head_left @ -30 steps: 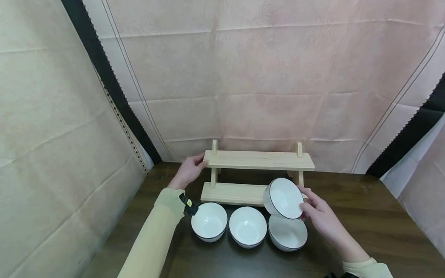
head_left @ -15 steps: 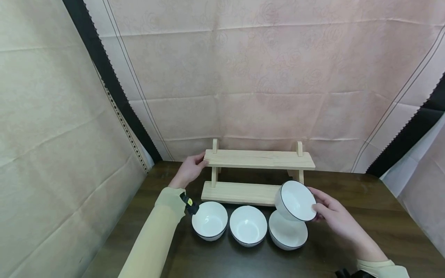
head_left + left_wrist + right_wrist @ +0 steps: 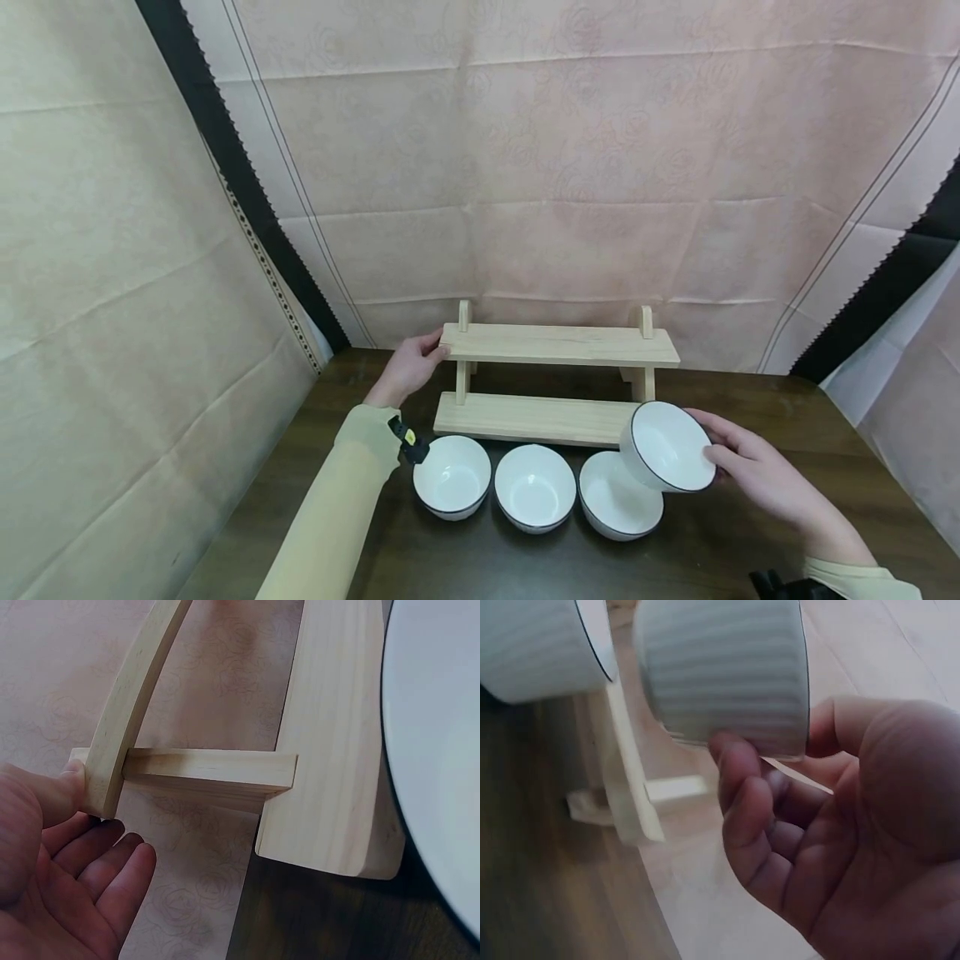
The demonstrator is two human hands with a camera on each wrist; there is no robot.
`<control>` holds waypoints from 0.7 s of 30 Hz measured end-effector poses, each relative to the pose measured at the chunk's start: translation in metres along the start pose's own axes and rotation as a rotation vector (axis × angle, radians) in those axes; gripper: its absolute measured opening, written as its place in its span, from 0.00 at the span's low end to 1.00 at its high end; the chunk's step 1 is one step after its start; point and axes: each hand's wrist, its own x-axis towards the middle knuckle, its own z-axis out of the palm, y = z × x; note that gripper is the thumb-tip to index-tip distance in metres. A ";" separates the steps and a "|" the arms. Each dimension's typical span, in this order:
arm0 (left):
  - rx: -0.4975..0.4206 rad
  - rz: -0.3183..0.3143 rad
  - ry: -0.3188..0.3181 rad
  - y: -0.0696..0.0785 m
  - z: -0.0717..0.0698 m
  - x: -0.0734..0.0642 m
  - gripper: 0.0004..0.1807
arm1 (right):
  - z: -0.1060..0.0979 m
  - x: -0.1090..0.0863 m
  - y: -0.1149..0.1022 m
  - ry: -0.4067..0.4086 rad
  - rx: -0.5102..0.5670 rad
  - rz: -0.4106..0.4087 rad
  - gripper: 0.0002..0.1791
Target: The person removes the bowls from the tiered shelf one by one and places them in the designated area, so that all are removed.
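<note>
A two-tier wooden shelf (image 3: 558, 343) stands at the back of the table. My left hand (image 3: 408, 367) pinches the left end of its upper board between thumb and fingers, as the left wrist view (image 3: 112, 712) also shows of the board. In my right hand (image 3: 757, 471) a white bowl (image 3: 672, 446) with a dark rim is gripped by its right side, tilted and raised. In the right wrist view, that bowl's ribbed outside (image 3: 724, 671) rests between the thumb and curled fingers. The held bowl partly covers the right one (image 3: 618, 496) of the bowls on the table.
Two more white bowls, the left one (image 3: 452, 477) and the middle one (image 3: 535, 487), stand in a row before the shelf. Dark wooden table (image 3: 420, 558) lies beneath everything. A pale patterned cloth (image 3: 562, 167) hangs close behind the shelf.
My right hand has carried the held bowl rightward and slightly toward me, away from the shelf's lower board. My left hand and the shelf have stayed where they were.
</note>
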 end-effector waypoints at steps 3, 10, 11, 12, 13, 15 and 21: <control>0.005 0.003 0.003 0.000 0.001 0.000 0.32 | -0.005 -0.004 0.002 -0.021 -0.009 0.004 0.24; 0.010 0.013 0.005 -0.001 0.003 -0.001 0.31 | -0.012 -0.009 0.005 -0.021 -0.082 0.028 0.24; 0.009 0.015 0.004 -0.001 0.003 -0.001 0.31 | -0.012 -0.010 0.004 -0.019 -0.086 0.036 0.24; 0.008 0.016 0.003 -0.001 0.002 -0.001 0.31 | -0.013 -0.010 0.004 -0.020 -0.088 0.044 0.24; 0.009 0.016 0.004 -0.001 0.002 -0.001 0.31 | -0.013 -0.011 0.004 -0.023 -0.085 0.054 0.24; 0.010 0.018 0.004 -0.001 0.002 -0.002 0.31 | -0.015 -0.012 0.004 -0.030 -0.076 0.067 0.23; 0.007 0.011 0.006 -0.001 0.000 -0.002 0.31 | -0.024 -0.016 0.005 -0.039 -0.076 0.097 0.25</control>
